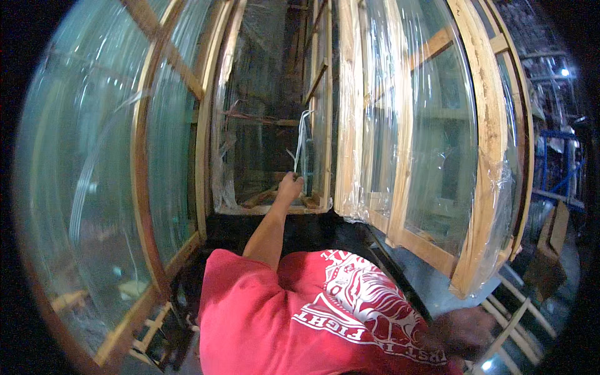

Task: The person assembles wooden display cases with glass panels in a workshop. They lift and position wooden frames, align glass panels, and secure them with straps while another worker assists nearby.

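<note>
My left hand [290, 186] reaches forward, its fingers closed round the lower end of a thin white strap [302, 140]. The strap rises from the hand and bends over at its top. It stands before a tall wooden crate [327, 125] wrapped in clear plastic film [226, 181], with a dark space inside its frame. My right hand [464, 331] is low at the right, beside my red shirt, dark and smeared. Its fingers cannot be made out, nor whether anything is in them.
Glass sheets [103, 175] in a wooden frame [142, 156] line the left. At right stands another film-wrapped crate [487, 94] with glass-like panels. Slatted wood [515, 319], brown cardboard [547, 250] and a blue metal frame [556, 162] lie beyond it.
</note>
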Tool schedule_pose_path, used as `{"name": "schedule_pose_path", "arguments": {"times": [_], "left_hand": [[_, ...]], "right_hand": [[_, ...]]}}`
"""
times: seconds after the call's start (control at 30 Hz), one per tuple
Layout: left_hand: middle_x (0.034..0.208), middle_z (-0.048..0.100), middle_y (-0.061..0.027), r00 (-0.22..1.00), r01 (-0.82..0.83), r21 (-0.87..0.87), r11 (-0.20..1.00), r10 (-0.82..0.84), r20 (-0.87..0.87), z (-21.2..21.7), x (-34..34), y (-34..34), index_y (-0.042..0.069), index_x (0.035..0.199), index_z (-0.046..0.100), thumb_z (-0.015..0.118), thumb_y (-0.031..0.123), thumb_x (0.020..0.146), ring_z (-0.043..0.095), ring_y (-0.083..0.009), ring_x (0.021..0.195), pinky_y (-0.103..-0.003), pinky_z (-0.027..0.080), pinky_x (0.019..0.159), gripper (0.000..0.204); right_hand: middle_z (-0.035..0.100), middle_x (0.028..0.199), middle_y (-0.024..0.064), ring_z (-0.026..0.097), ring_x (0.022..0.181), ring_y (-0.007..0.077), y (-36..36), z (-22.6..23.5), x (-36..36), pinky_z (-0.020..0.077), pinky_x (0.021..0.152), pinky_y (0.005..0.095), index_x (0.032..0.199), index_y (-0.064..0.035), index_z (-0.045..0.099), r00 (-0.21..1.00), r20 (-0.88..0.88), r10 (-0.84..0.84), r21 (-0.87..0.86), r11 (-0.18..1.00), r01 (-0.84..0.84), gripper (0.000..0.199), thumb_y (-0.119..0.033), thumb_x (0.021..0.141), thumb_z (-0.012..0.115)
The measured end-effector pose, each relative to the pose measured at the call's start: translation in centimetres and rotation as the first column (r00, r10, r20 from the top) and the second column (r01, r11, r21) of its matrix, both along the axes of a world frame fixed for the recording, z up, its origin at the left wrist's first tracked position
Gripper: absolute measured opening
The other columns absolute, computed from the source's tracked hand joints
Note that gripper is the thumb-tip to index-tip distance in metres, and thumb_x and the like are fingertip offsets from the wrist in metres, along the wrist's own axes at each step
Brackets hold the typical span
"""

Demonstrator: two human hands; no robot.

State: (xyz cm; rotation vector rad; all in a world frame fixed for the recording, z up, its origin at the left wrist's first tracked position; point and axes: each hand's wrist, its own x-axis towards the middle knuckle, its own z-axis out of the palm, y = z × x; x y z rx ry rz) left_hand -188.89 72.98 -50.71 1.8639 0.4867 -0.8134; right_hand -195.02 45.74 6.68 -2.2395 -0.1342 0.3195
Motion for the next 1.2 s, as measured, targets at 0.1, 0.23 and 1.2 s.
{"name": "schedule_pose_path", "arguments": {"times": [0.1,0.23,1.2], "left_hand": [[0.109,0.065,-0.0239,0.998,-0.003,0.066,0.998,0.007,-0.069,-2.6,-0.3,0.4,0.002,0.115,0.062,0.061,0.033,0.086,0.062,-0.0415,0.103,-0.048,0.048,0.088,0.043],[0.104,0.067,-0.0244,0.997,-0.082,0.048,0.995,0.082,0.01,-5.1,-1.9,2.1,0.001,0.108,0.065,0.061,0.031,0.085,0.063,-0.0409,0.1,-0.046,0.049,0.085,0.037],[0.114,0.065,-0.0188,0.987,0.157,0.069,0.985,-0.154,-0.04,-34.3,8.2,-0.1,0.005,0.123,0.061,0.066,0.043,0.083,0.062,-0.0372,0.106,-0.045,0.048,0.091,0.056]], "right_hand": [[0.056,0.132,0.0128,0.055,0.118,0.0212,5.6,-9.6,0.9,0.0427,0.101,0.0365,0.135,0.0,0.048,0.903,-0.425,0.069,0.243,0.969,0.04,0.042,-0.022,0.099,0.046],[0.061,0.12,0.0162,0.058,0.114,0.0222,12.8,-30.8,2.3,0.0443,0.098,0.0326,0.131,0.0048,0.047,0.73,-0.636,-0.249,0.344,0.756,0.557,0.045,-0.022,0.097,0.056],[0.062,0.106,0.0292,0.062,0.1,0.0428,16.3,-68.1,10.5,0.0478,0.089,0.047,0.136,0.0057,0.038,0.529,-0.415,-0.74,-0.438,0.672,0.597,0.063,-0.018,0.086,0.068]]}}
